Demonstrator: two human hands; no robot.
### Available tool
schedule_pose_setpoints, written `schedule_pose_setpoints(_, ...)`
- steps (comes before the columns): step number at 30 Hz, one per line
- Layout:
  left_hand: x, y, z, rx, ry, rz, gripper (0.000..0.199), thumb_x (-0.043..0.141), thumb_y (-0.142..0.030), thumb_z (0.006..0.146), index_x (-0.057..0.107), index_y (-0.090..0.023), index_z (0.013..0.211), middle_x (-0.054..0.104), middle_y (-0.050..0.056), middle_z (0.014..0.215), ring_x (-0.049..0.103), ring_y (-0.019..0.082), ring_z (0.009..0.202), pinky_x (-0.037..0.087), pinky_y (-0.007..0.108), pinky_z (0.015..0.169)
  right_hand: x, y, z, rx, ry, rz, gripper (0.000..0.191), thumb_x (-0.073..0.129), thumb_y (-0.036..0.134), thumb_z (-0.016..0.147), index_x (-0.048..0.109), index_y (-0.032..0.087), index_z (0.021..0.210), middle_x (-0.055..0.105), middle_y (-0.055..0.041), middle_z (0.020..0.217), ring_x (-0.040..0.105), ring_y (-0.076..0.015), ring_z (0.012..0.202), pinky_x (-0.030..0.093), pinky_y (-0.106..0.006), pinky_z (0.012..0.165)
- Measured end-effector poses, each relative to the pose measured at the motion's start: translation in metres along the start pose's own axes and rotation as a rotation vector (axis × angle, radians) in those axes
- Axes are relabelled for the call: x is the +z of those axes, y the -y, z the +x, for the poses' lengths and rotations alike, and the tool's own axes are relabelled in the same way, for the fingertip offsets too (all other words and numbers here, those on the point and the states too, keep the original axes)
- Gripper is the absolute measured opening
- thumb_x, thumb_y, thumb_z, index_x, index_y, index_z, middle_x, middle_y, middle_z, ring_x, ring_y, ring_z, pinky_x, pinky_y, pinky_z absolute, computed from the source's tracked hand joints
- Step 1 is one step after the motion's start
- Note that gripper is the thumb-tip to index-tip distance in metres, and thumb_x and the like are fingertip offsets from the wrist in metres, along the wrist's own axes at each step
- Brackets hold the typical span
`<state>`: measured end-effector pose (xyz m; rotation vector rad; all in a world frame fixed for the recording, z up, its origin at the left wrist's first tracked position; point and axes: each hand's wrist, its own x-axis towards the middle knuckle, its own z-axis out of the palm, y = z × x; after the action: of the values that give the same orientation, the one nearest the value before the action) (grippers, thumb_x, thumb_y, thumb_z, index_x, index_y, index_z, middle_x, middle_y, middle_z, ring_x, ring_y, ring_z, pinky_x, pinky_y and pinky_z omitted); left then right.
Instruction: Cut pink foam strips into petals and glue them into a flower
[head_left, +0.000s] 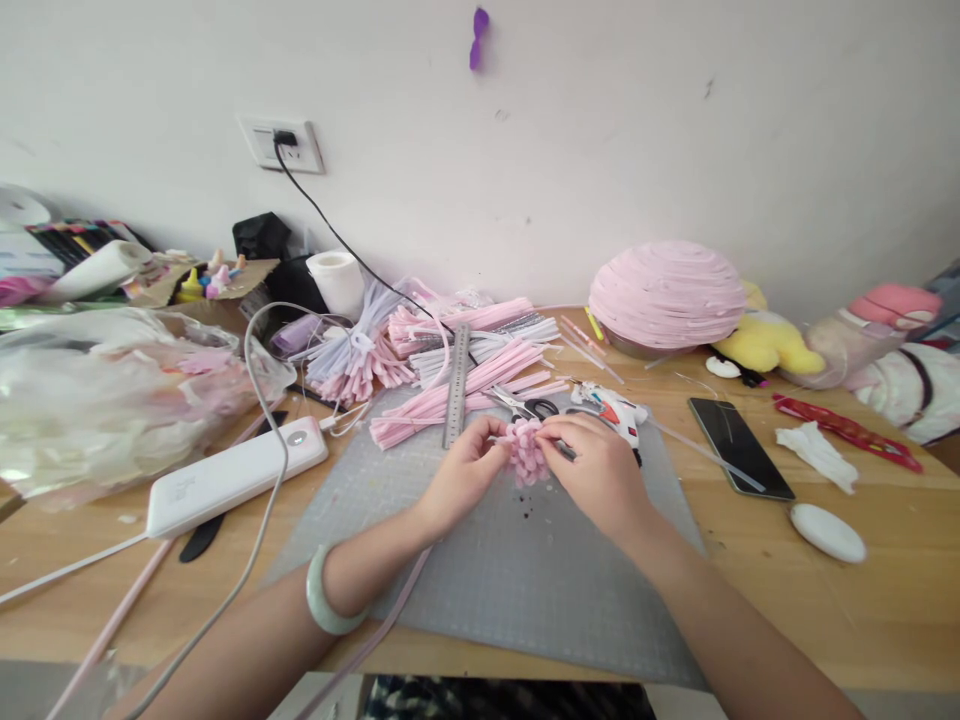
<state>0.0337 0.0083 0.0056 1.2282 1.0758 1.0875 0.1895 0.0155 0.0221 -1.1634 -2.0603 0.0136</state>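
Note:
Between my two hands is a small pink pipe-cleaner flower (528, 455), made of fuzzy rounded loops, held above the grey cutting mat (577, 570). My left hand (466, 470) pinches its left edge between thumb and fingers. On the other side my right hand (596, 472) grips the upper right edge with its fingertips. Just behind the flower lie scissors (517, 402) with dark handles. A white and orange hot glue gun (619, 410) rests beyond my right hand. A metal ruler (455, 390) lies across pink pipe cleaners (420, 410) to the left.
A white power bank (236, 480) with cables sits left, beside a plastic bag (97, 400). A pink domed object (667, 295) and a yellow plush toy (772, 340) stand at back right. A phone (739, 447) and a white oval case (827, 532) lie right.

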Motion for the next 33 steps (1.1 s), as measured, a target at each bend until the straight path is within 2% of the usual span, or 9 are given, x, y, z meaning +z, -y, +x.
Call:
schedule_pose_setpoints(7, 0.000, 0.000, 0.000, 0.003, -0.026, -0.027, 0.011, 0.052, -0.027, 0.072, 0.049, -0.018, 0.077, 0.049, -0.003, 0.068, 0.045, 0.010, 0.062, 0.038, 0.022, 0.061, 0.001, 0.004, 0.000, -0.009, -0.037, -0.001, 0.019, 0.050, 0.014, 0.078, 0.067, 0.020, 0.071, 0.070, -0.0056, 0.079, 0.063, -0.0177, 0.076, 0.049, -0.032, 0.072)
schedule_pose_setpoints(14, -0.002, 0.001, 0.004, -0.059, -0.035, -0.113, 0.016, 0.055, -0.029, 0.070, 0.047, -0.018, 0.078, 0.051, -0.003, 0.071, 0.049, 0.011, 0.065, 0.039, 0.024, 0.065, 0.001, -0.003, 0.000, 0.055, 0.031, 0.160, 0.022, 0.047, 0.013, 0.081, 0.069, 0.019, 0.081, 0.069, -0.0060, 0.092, 0.062, -0.0176, 0.086, 0.048, -0.033, 0.080)
schedule_pose_setpoints(18, -0.004, 0.001, 0.008, -0.044, -0.057, -0.189, 0.017, 0.057, -0.027, 0.067, 0.047, -0.017, 0.077, 0.051, -0.002, 0.071, 0.049, 0.010, 0.065, 0.039, 0.025, 0.066, -0.005, -0.005, 0.003, 0.108, -0.048, 0.227, 0.015, 0.052, 0.017, 0.080, 0.066, 0.019, 0.083, 0.066, -0.0064, 0.096, 0.060, -0.0169, 0.092, 0.045, -0.031, 0.084)
schedule_pose_setpoints(22, -0.006, -0.001, 0.010, -0.010, -0.093, -0.304, 0.019, 0.058, -0.024, 0.065, 0.046, -0.017, 0.077, 0.052, -0.002, 0.074, 0.050, 0.010, 0.068, 0.040, 0.024, 0.067, -0.014, -0.014, 0.005, 0.179, -0.095, 0.148, 0.011, 0.052, 0.020, 0.079, 0.063, 0.019, 0.080, 0.065, -0.0058, 0.088, 0.059, -0.0174, 0.085, 0.046, -0.030, 0.077)
schedule_pose_setpoints(24, -0.007, -0.002, 0.011, 0.010, -0.124, -0.349, 0.018, 0.056, -0.022, 0.064, 0.044, -0.018, 0.077, 0.052, -0.002, 0.074, 0.050, 0.010, 0.069, 0.040, 0.024, 0.068, -0.019, -0.024, 0.005, 0.224, -0.040, 0.051, 0.011, 0.052, 0.022, 0.078, 0.063, 0.019, 0.077, 0.065, -0.0044, 0.080, 0.059, -0.0169, 0.076, 0.045, -0.029, 0.069)
schedule_pose_setpoints(29, -0.009, -0.004, 0.014, -0.004, -0.182, -0.432, 0.017, 0.053, -0.016, 0.060, 0.042, -0.018, 0.073, 0.049, -0.004, 0.068, 0.049, 0.009, 0.065, 0.039, 0.023, 0.067, -0.026, -0.049, 0.004, 0.406, 0.207, -0.274, 0.014, 0.054, 0.027, 0.074, 0.063, 0.020, 0.068, 0.064, -0.0039, 0.070, 0.057, -0.0186, 0.064, 0.039, -0.028, 0.055)
schedule_pose_setpoints(31, -0.010, -0.004, 0.015, -0.013, -0.193, -0.462, 0.016, 0.051, -0.016, 0.060, 0.041, -0.018, 0.072, 0.048, -0.004, 0.067, 0.049, 0.009, 0.065, 0.040, 0.024, 0.067, -0.027, -0.052, 0.005, 0.457, 0.246, -0.320, 0.015, 0.053, 0.028, 0.073, 0.063, 0.020, 0.066, 0.064, -0.0038, 0.067, 0.057, -0.0182, 0.060, 0.036, -0.027, 0.051)
schedule_pose_setpoints(33, -0.011, -0.004, 0.016, -0.015, -0.201, -0.480, 0.013, 0.050, -0.016, 0.060, 0.041, -0.018, 0.070, 0.047, -0.004, 0.066, 0.048, 0.009, 0.064, 0.040, 0.024, 0.067, -0.026, -0.051, 0.005, 0.445, 0.265, -0.289, 0.017, 0.053, 0.028, 0.073, 0.063, 0.020, 0.062, 0.064, -0.0033, 0.065, 0.057, -0.0172, 0.057, 0.034, -0.026, 0.049)
